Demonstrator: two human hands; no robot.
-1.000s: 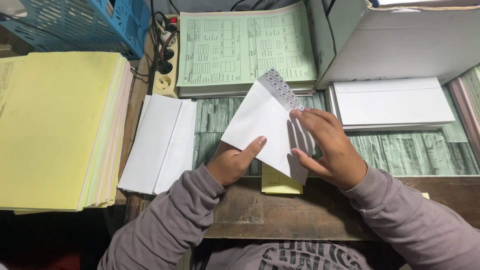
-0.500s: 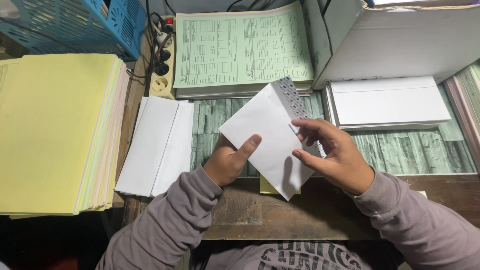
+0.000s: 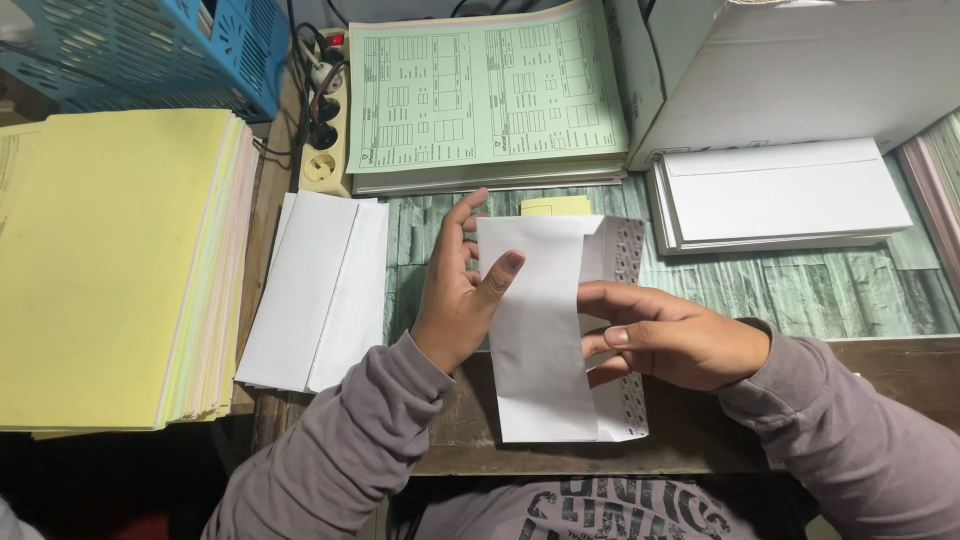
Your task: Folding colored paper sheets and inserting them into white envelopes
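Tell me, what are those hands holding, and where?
A white envelope: the left hand grips its left long edge, thumb on front; the right hand holds its right edge by the open flap.

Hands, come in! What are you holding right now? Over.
Left hand and right hand both grip the white envelope, flap open. Yellow slip behind it. Nothing blocking.
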